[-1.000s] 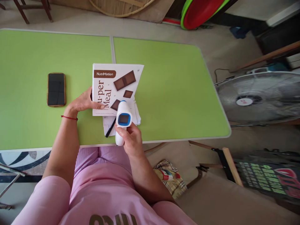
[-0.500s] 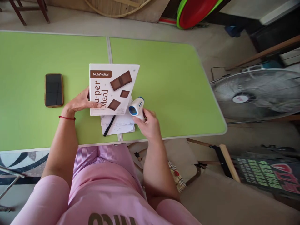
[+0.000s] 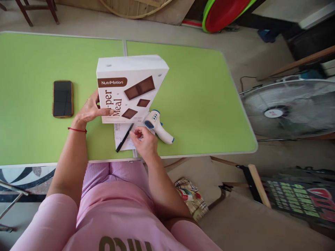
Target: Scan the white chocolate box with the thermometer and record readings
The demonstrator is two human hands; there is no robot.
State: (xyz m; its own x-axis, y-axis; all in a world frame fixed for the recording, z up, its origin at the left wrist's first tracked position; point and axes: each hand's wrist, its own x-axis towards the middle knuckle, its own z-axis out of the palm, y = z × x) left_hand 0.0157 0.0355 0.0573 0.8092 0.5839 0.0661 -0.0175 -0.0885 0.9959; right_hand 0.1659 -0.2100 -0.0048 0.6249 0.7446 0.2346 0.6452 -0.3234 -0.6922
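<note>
My left hand (image 3: 91,109) grips a white NutriMotion box (image 3: 131,94) by its left side, thumb across the front. The box is tilted, so its top side shows. Below it lie papers (image 3: 120,132), partly covered by the box, with a black pen (image 3: 124,137) on them. A white and blue infrared thermometer (image 3: 159,127) rests on its side to the right. My right hand (image 3: 145,141) hovers over the papers between pen and thermometer, its fingers curled and apart from the thumb, with nothing seen in them.
A smartphone (image 3: 62,99) in a brown case lies on the green folding table (image 3: 199,97), left of the box. A large fan (image 3: 277,109) stands past the table's right end. A beige chair (image 3: 251,223) with a checked cloth (image 3: 197,205) is at the lower right.
My right hand has let go of the thermometer and moved left toward the pen. The box has been raised and tipped, so that its top side shows.
</note>
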